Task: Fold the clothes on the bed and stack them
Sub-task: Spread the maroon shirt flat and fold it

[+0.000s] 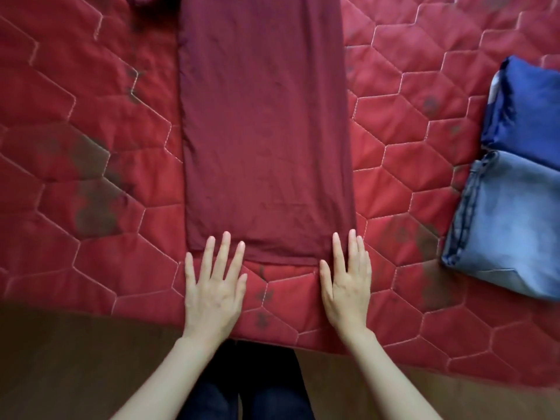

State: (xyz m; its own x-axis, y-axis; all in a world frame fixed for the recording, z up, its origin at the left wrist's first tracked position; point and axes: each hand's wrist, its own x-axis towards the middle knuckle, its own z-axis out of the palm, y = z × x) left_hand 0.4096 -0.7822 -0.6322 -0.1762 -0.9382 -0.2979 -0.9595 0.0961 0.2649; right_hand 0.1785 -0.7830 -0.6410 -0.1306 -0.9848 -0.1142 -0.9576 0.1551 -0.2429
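A: Where's the maroon garment (266, 131)?
B: Flat in a long strip on the red quilted bed (91, 131), near hem under both hands' fingertips.
A: Anything beside it?
B: Folded jeans (509, 225) and a blue garment (527, 107), well right.
A: The hands?
B: Left hand (213, 294) and right hand (347, 291) palm-down, fingers straight, slightly spread, pressing.
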